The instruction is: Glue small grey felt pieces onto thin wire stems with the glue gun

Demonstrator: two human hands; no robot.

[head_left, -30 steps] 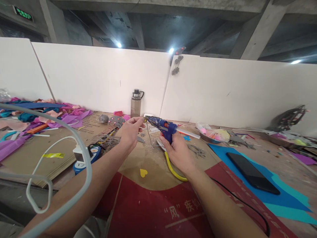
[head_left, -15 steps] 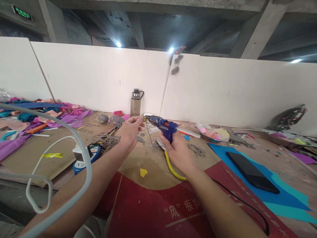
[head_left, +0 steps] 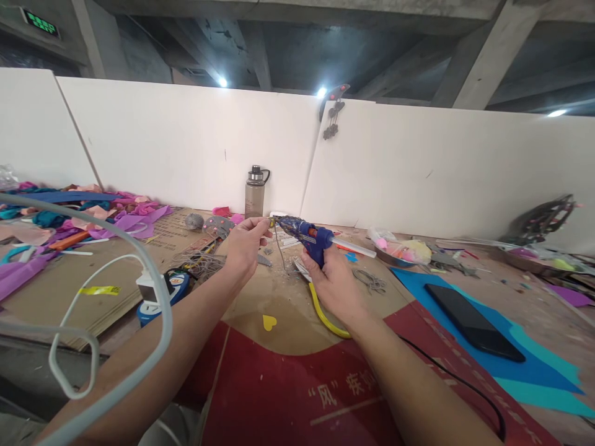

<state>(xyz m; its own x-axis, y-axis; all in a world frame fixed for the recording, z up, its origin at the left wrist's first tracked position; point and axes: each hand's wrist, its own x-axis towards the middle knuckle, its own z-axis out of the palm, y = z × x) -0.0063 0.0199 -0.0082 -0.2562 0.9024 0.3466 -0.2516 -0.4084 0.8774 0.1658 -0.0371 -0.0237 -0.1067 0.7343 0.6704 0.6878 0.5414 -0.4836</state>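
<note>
In my right hand [head_left: 337,282] is a blue hot glue gun [head_left: 311,238], fingers wrapped round its handle, with a white glue stick [head_left: 356,249] poking out of the back. The gun's nozzle points left at the fingertips of my left hand [head_left: 246,244]. Those fingers pinch a small yellowish piece [head_left: 272,222] with a thin grey wire [head_left: 279,246] hanging below; its exact shape is too small to tell. Yellow-handled scissors or pliers [head_left: 325,317] lie under my right hand, partly hidden by it. A yellow heart cutout [head_left: 269,323] rests on the cardboard nearer me.
A water bottle [head_left: 255,192] stands against the white partition [head_left: 186,142]. Left are a blue power strip [head_left: 162,297], a looping white cable [head_left: 165,310] and coloured scraps [head_left: 116,217]. On the right, a black phone [head_left: 474,322] lies on blue sheets [head_left: 553,371]. The gun's cord [head_left: 446,368] trails right.
Hardly anything differs. Both hands stay in place, with the glue gun's nozzle still at the small piece in my left fingertips.
</note>
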